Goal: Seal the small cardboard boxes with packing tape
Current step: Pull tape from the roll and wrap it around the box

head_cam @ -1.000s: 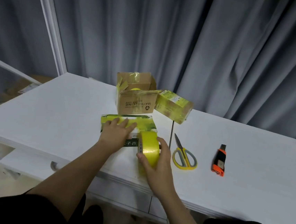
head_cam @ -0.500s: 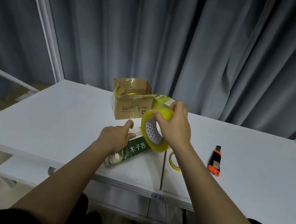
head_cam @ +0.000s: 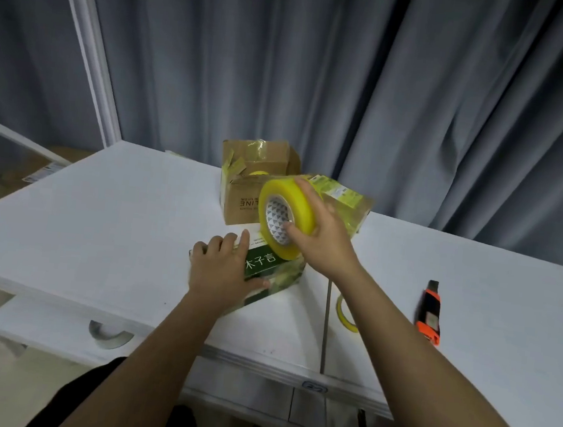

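A flat green box (head_cam: 277, 273) with white characters lies on the white table (head_cam: 99, 230). My left hand (head_cam: 221, 271) presses down on its near left part, fingers spread. My right hand (head_cam: 322, 241) grips a big roll of yellow packing tape (head_cam: 284, 218) and holds it upright over the box's far end. Whether the roll touches the box is unclear. Behind stands an open brown cardboard box (head_cam: 251, 189) with yellow tape scraps, and to its right a yellow-green box (head_cam: 343, 202), partly hidden by my right hand.
An orange and black utility knife (head_cam: 430, 312) lies on the table to the right. Yellow scissor handles (head_cam: 344, 314) peek out from under my right forearm. Grey curtains hang behind the table. A drawer front with a handle (head_cam: 108, 336) sits below the table's near edge.
My right hand lifted the tape roll from the box's near side to above its far end. The green box turned under my left hand. The camera view shifted.
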